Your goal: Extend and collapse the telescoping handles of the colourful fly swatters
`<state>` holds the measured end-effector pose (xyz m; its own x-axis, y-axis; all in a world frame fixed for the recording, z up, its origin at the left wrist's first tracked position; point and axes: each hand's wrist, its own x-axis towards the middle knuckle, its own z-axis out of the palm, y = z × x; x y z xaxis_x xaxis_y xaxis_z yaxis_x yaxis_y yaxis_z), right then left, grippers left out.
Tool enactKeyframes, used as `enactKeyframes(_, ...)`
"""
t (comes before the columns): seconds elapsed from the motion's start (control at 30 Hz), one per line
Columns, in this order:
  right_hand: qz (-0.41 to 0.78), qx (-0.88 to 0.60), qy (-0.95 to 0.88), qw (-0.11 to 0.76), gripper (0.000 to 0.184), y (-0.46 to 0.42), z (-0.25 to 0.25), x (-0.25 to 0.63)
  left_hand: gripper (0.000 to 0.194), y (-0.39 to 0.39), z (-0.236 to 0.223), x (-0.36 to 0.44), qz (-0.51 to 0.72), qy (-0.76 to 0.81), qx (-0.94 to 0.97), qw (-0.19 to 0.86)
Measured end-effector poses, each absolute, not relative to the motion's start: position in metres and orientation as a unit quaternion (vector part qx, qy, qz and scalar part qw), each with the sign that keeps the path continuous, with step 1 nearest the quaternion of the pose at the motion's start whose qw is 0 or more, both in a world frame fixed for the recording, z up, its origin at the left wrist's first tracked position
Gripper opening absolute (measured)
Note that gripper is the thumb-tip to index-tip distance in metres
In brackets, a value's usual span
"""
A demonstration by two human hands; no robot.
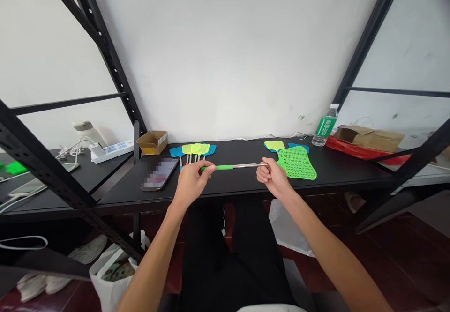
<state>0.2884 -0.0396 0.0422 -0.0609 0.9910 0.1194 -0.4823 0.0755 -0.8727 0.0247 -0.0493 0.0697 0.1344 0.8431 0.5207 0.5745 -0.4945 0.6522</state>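
A green fly swatter [298, 163] with a metal telescopic shaft is held level between both hands, above the table's front part. My left hand [194, 177] is closed around the end of its green handle. My right hand [272, 175] pinches the shaft close to the perforated head, which points right. Behind my left hand lies a group of blue and yellow-green fly swatters [196, 149], their shafts partly hidden by that hand. Beyond my right hand are a yellow-green swatter head [274, 145] and a blue one [298, 147], partly covered by the held swatter.
On the black table [232, 183], a phone [161, 174] and a small open cardboard box [152, 142] are at left. A water bottle [325, 125] stands at back right, beside a cardboard box [369, 136] on red plastic. Black metal posts [116, 70] flank the table.
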Motion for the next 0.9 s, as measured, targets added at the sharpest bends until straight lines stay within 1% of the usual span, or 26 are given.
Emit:
enactKeyframes(0.1, 0.587, -0.328, -0.413, 0.615, 0.047, -0.025, 0.025, 0.291, 0.051, -0.032, 0.047, 0.027, 0.428, 0.489, 0.739, 0.178)
enactKeyframes(0.23, 0.571, -0.326, -0.437, 0.613, 0.048, -0.007, 0.005, 0.299, 0.056, -0.018, 0.019, 0.031, 0.436, 0.479, 0.716, 0.261)
enactKeyframes(0.33, 0.567, -0.318, -0.438, 0.621, 0.049, -0.001, 0.0, 0.304, 0.052, -0.016, 0.009, 0.034, 0.452, 0.45, 0.716, 0.284)
enactKeyframes(0.43, 0.577, -0.304, -0.407, 0.639, 0.048, 0.001, 0.0, 0.307, 0.037, -0.017, 0.008, 0.034, 0.478, 0.415, 0.711, 0.307)
enactKeyframes(0.47, 0.581, -0.3, -0.394, 0.646, 0.048, 0.001, 0.0, 0.308, 0.035, -0.016, 0.008, 0.034, 0.485, 0.405, 0.706, 0.321)
enactKeyframes(0.6, 0.596, -0.296, -0.373, 0.646, 0.046, 0.001, 0.002, 0.309, 0.034, -0.012, 0.005, 0.03, 0.51, 0.376, 0.686, 0.358)
enactKeyframes(0.77, 0.606, -0.305, -0.394, 0.62, 0.047, -0.003, 0.002, 0.308, 0.037, -0.01, 0.002, 0.029, 0.528, 0.376, 0.675, 0.354)
enactKeyframes(0.9, 0.601, -0.306, -0.406, 0.617, 0.048, -0.004, 0.003, 0.308, 0.03, -0.014, 0.004, 0.03, 0.508, 0.38, 0.691, 0.346)
